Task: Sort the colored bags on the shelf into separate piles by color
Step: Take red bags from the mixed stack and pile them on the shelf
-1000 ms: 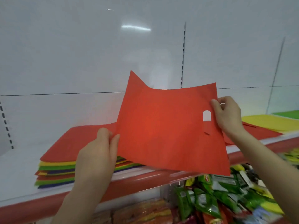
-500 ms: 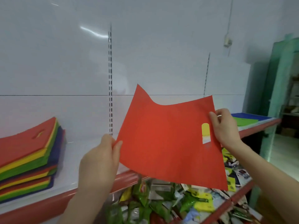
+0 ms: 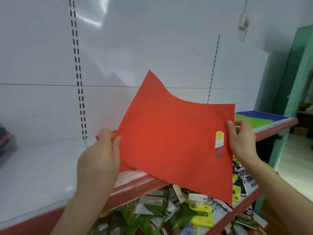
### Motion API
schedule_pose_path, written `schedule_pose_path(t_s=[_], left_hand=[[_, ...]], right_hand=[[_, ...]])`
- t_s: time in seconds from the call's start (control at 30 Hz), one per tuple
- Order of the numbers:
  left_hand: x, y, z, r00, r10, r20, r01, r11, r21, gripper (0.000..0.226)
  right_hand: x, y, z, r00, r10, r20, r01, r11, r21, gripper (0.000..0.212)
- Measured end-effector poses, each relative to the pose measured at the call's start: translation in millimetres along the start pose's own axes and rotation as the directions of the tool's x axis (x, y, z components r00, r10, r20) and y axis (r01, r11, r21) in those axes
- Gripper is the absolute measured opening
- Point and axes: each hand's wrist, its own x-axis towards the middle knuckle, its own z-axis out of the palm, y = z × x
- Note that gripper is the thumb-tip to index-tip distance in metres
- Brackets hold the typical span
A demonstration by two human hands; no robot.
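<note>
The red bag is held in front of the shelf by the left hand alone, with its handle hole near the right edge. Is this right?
Not alone. The head view shows the right hand also pinching the red bag beside its handle hole, while the left hand grips the opposite edge.

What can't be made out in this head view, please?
Head view:
- Mixed stack: cut off by the left edge and blurred.
- Red pile: mostly hidden behind the held red bag.
- Yellow bag: only a sliver shows through the handle hole.
- Packets: print too blurred to read.
</note>
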Motion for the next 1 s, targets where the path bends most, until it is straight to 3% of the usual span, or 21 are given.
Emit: schedule_pose_path(t_s=[0.4,0.53,0.63,0.83,1.0], left_hand=[[13.1,-16.2,17.2,0.999,-0.028,0.038,0.010,0.909,0.417,0.026],[10.7,-11.7,18.2,0.977,-0.179,0.114,0.102,0.868,0.486,0.031],[12.1,-1.4,23.6,0.937,-0.334,0.100,0.205,0.761,0.616,0.023],[7.9,2.2,37.6,0.877,-0.473,0.085,0.240,0.585,0.774,0.024],[2.3,-0.1,48.6,0.833,-0.549,0.070,0.239,0.471,0.849,0.027]], right_hand=[[73.3,-5.0,77.5,0.990,-0.100,0.095,0.097,0.995,0.030,0.034],[90.5,-8.4,106.5,0.974,-0.123,0.190,0.127,0.992,-0.006,0.037],[100.7,-11.5,126.7,0.949,-0.155,0.273,0.159,0.987,0.006,0.037],[107.7,-13.8,162.5,0.867,-0.221,0.446,0.280,0.957,-0.070,0.034],[102.0,-1.0,189.4,0.756,-0.240,0.609,0.417,0.894,-0.165,0.026]])
